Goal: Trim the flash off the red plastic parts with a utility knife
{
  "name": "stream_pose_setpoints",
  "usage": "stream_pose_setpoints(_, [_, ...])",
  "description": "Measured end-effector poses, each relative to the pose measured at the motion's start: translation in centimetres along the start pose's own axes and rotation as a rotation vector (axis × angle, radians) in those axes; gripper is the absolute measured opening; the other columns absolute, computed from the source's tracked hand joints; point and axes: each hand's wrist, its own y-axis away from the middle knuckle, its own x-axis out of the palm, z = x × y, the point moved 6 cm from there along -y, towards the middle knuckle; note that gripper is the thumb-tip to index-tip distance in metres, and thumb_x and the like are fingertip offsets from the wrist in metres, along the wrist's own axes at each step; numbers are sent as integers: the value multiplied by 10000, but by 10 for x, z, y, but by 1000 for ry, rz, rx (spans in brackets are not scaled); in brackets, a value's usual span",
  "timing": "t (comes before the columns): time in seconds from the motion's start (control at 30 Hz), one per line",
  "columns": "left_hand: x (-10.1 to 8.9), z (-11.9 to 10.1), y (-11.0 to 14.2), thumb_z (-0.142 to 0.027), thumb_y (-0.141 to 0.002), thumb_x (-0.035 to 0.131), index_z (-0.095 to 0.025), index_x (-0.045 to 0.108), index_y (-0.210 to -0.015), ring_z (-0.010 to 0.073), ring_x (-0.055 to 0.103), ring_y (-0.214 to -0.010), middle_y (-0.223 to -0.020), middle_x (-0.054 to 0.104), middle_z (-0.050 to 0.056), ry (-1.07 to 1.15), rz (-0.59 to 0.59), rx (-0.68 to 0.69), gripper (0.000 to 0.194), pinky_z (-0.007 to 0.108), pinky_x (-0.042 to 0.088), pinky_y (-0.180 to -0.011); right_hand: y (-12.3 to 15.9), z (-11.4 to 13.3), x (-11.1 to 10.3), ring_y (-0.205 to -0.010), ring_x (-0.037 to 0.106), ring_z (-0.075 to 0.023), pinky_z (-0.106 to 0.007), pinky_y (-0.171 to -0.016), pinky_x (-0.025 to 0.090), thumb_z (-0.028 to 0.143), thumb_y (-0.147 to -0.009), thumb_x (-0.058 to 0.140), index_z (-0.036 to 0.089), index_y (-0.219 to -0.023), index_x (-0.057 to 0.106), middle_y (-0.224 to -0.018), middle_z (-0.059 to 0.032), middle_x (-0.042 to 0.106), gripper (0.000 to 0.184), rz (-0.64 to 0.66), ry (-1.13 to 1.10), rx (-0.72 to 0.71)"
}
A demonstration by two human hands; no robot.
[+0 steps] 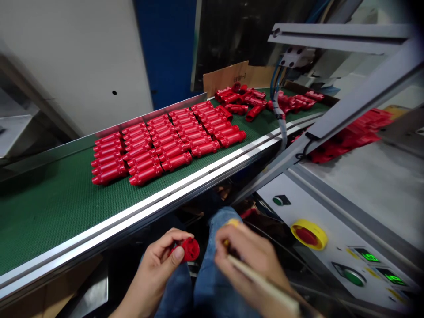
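In my left hand, closed over my lap, is a red plastic part, its round hollow end turned toward my right hand. My right hand is curled around a slim tool with a long pale handle that points back toward my wrist. Motion blurs the tool, so its kind and tip do not show. A small gap separates the tool hand from the red part. Ahead of both hands, ribbed red tubes lie in neat rows on the green belt.
Loose red tubes are heaped at the belt's far end by a cardboard sheet. A metal frame slants over my right side. Below it, a control panel carries a yellow-ringed red button. The belt's metal rail runs before me.
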Motion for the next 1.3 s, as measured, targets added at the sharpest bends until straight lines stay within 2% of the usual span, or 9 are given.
stream_pose_setpoints(0.07, [-1, 1, 2, -421, -889, 755, -261, 770, -1126, 203, 611, -997, -1067, 697, 57, 129, -36, -39, 287, 266, 453, -896, 4, -19, -11, -631, 558, -66, -169, -600, 448, 202, -952, 590, 172, -815, 655, -729, -4, 590, 155, -45, -32, 185])
stream_pose_setpoints(0.13, [1, 1, 3, -411, -845, 804, -237, 754, -1125, 195, 601, -966, -1031, 697, 61, 204, -40, -62, 333, 267, 454, -888, 13, -32, -12, -696, 653, -90, -176, -651, 541, 291, -958, 642, 185, -883, 715, -821, -33, 662, 149, -7, -167, 331])
stream_pose_setpoints(0.27, [7, -3, 0, -363, -752, 881, -218, 746, -1038, 227, 601, -992, -1069, 662, 76, 267, -41, 16, 348, 327, 472, -910, 31, -33, 8, -996, 774, -208, -291, -880, 659, 351, -907, 740, 211, -1077, 760, -1123, -101, 732, 221, -53, -727, 557])
stream_pose_setpoints(0.33, [9, -3, -2, -306, -693, 922, -218, 747, -976, 250, 621, -1018, -1083, 662, 82, 312, -58, 44, 344, 359, 485, -920, 37, -27, 25, -991, 786, -213, -270, -847, 666, 363, -860, 800, 201, -1042, 765, -1069, -96, 760, 247, -97, -996, 711])
stream_pose_setpoints(0.43, [11, 0, -3, -241, -644, 948, -219, 743, -915, 266, 651, -1025, -1063, 676, 85, 378, -77, 63, 341, 380, 508, -911, 38, -18, 45, -793, 776, -142, -186, -709, 628, 379, -794, 862, 161, -935, 761, -894, -72, 774, 278, -171, -1227, 860])
stream_pose_setpoints(0.53, [11, 0, -3, -230, -616, 967, -216, 748, -885, 259, 668, -998, -1022, 692, 80, 403, -84, 106, 346, 382, 527, -899, 36, -14, 55, -597, 680, -75, -143, -600, 542, 417, -805, 847, 134, -913, 734, -722, -48, 739, 323, -191, -1296, 879])
stream_pose_setpoints(0.6, [10, 0, -3, -232, -604, 975, -212, 756, -872, 245, 673, -975, -1004, 700, 75, 397, -87, 126, 346, 370, 535, -889, 37, -15, 58, -559, 650, -64, -132, -573, 501, 433, -822, 828, 125, -923, 718, -678, -41, 720, 343, -173, -1300, 884])
stream_pose_setpoints(1.0, [11, 1, -3, -231, -636, 961, -228, 759, -887, 216, 670, -966, -1007, 700, 58, 393, -62, 141, 322, 330, 533, -878, 40, -17, 63, -577, 648, -68, -141, -595, 477, 423, -845, 809, 131, -938, 693, -671, -27, 709, 328, -141, -1307, 881])
stream_pose_setpoints(1.3, [10, 0, -3, -221, -644, 959, -220, 753, -910, 223, 664, -962, -1025, 691, 66, 387, -55, 148, 336, 346, 532, -883, 39, -15, 63, -589, 647, -59, -135, -603, 494, 418, -820, 837, 138, -930, 690, -660, -11, 693, 335, -195, -1369, 892])
